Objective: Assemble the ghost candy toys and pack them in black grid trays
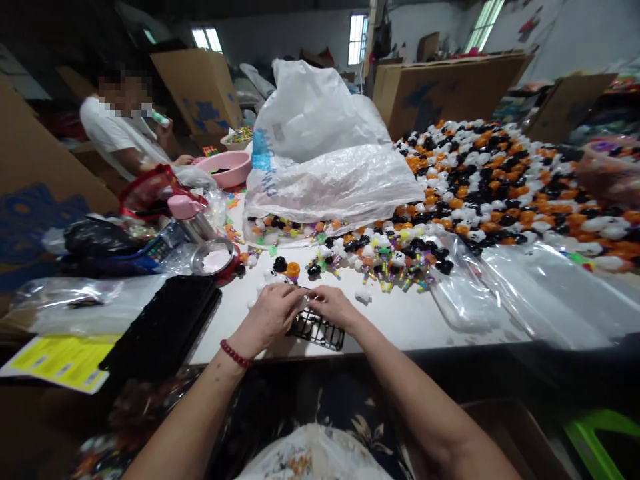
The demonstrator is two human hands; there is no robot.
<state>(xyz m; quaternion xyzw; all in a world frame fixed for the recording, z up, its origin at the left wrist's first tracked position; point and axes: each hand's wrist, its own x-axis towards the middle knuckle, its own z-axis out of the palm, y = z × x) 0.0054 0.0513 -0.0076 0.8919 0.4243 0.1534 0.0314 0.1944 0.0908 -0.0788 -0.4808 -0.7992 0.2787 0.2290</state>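
Working near the front edge of the counter (pixel 400 330), the left hand (pixel 273 310) and right hand (pixel 332 306) have curled fingertips nearly meeting over the black frame (pixel 320 329); whether either is clamped on it, I cannot tell. Much seems left to handle, with orange, black and white pieces (pixel 467 177) heaped loose beyond and the frame's uncovered part apparently open gridwork. Fingers hide its far end, obscuring what is done there.
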